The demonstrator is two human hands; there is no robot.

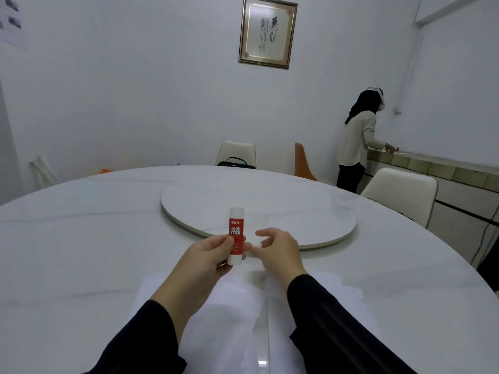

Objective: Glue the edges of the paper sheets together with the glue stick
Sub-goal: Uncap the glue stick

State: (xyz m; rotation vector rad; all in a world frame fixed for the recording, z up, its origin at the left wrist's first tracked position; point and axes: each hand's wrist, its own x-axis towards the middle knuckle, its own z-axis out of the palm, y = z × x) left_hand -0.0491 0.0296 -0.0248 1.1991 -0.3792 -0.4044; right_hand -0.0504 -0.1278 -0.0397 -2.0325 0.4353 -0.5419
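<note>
My left hand (208,259) grips a red and white glue stick (236,233) upright above the table, its white cap on top. My right hand (278,252) hovers just right of the stick with fingers loosely curled, holding nothing that I can make out. White paper sheets (232,314) lie on the table under my forearms, near the front edge, partly hidden by my dark sleeves.
The round white table (81,252) has a raised turntable disc (259,211) just beyond my hands. Chairs (399,193) stand around the far side. A person (359,141) stands at a counter at the right wall.
</note>
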